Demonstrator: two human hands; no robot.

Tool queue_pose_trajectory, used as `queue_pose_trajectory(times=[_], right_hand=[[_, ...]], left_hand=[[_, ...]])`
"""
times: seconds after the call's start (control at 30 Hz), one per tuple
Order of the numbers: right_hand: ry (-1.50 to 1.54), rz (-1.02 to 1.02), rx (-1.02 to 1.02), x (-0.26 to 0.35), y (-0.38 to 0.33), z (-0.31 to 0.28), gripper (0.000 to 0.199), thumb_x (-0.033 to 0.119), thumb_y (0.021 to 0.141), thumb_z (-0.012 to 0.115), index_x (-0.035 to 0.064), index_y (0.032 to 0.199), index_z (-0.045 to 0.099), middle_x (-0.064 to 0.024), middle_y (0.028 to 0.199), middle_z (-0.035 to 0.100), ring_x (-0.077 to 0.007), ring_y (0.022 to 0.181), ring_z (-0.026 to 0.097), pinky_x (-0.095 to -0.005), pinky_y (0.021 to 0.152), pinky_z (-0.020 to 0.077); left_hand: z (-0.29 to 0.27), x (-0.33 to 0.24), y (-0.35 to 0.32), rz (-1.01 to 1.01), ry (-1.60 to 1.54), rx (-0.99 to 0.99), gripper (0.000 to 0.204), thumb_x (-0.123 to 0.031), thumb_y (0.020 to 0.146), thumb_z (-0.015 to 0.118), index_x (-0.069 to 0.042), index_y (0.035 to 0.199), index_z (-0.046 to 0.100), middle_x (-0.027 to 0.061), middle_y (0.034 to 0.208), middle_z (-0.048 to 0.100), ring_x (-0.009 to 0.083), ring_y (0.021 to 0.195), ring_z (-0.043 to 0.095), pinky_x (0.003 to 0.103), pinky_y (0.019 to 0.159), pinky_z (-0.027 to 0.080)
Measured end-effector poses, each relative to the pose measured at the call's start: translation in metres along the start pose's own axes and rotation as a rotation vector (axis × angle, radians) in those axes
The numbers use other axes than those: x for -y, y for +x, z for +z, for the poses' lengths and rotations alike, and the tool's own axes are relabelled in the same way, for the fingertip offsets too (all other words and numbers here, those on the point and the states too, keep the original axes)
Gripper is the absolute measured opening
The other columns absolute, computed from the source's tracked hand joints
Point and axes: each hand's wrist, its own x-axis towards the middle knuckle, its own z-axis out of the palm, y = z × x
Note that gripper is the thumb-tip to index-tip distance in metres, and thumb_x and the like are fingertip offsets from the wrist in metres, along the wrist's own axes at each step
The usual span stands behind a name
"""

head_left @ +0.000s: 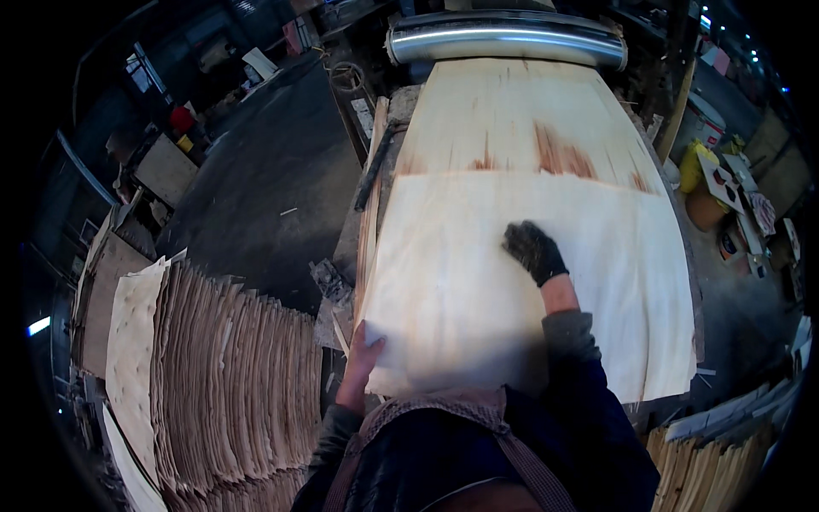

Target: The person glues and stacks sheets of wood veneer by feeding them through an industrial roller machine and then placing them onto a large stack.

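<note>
A pale wood veneer sheet (461,282) lies in front of me over another veneer sheet (503,102), which has reddish-brown streaks and reaches a shiny metal roller (512,43) at the far end. My left hand (365,352), bare, is closed at the near left edge of the upper sheet, its thumb over the top; some of its fingers are hidden. On the middle of that same sheet rests my right hand (533,247) in a black glove, lying flat, slightly blurred, with nothing held in it.
To my left stands a tall stack of veneer sheets (230,367). More sheets (717,452) stack up at the lower right. A dark bar (374,171) and wood strips run along the table's left side. Right of the table are a bucket (704,119) and yellow bag (689,166).
</note>
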Motion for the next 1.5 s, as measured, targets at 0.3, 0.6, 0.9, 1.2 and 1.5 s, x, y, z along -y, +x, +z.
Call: queue_pose_trajectory(times=[0.3,0.6,0.9,1.2,1.5], right_hand=[[-0.156,0.35,0.119,-0.07,-0.207,0.009,0.04,0.02,0.093,0.044,0.001,0.128,0.039,-0.0224,0.11,0.057,-0.038,0.102,0.057,-0.049,0.088,0.0476],[-0.38,0.424,-0.385,-0.065,-0.309,-0.014,0.04,0.04,0.088,0.054,0.0009,0.085,0.062,-0.0134,0.072,0.064,-0.0254,0.066,0.065,-0.0368,0.057,0.0541],[-0.443,0.033,-0.433,-0.07,-0.296,-0.024,0.031,0.03,0.089,0.056,0.0007,0.096,0.06,-0.0139,0.078,0.063,-0.0262,0.065,0.063,-0.0379,0.058,0.0545],[-0.231,0.087,-0.398,0.007,-0.107,-0.001,0.032,0.036,0.081,0.065,0.0049,0.088,0.061,-0.0136,0.081,0.064,-0.0286,0.072,0.063,-0.0476,0.073,0.0539],[0.07,-0.098,-0.142,0.026,-0.01,0.008,0.028,0.022,0.089,0.053,0.0021,0.109,0.052,-0.0231,0.108,0.057,-0.0392,0.1,0.057,-0.0542,0.087,0.0471]], left_hand=[[-0.046,-0.061,-0.005,-0.038,-0.59,0.32,0.05,0.01,0.077,0.046,0.005,0.126,0.045,0.0155,0.118,0.056,0.0236,0.103,0.058,0.033,0.089,0.046],[-0.071,-0.112,-0.014,0.075,-0.721,0.283,0.05,0.015,0.072,0.045,0.005,0.121,0.051,0.0196,0.109,0.061,0.0249,0.098,0.062,0.034,0.086,0.049],[-0.063,-0.1,0.008,0.062,-0.55,0.125,0.053,0.013,0.075,0.049,0.004,0.127,0.043,0.0174,0.114,0.059,0.0221,0.1,0.06,0.031,0.084,0.048],[0.002,-0.021,0.018,0.278,0.454,0.022,0.061,-0.013,0.079,0.064,0.007,0.129,0.036,0.0274,0.132,0.038,0.0379,0.123,0.038,0.039,0.102,0.032],[0.019,-0.004,0.005,0.404,0.587,-0.046,0.068,-0.023,0.079,0.065,0.007,0.131,0.033,0.0303,0.137,0.027,0.0418,0.129,0.026,0.041,0.106,0.027]])
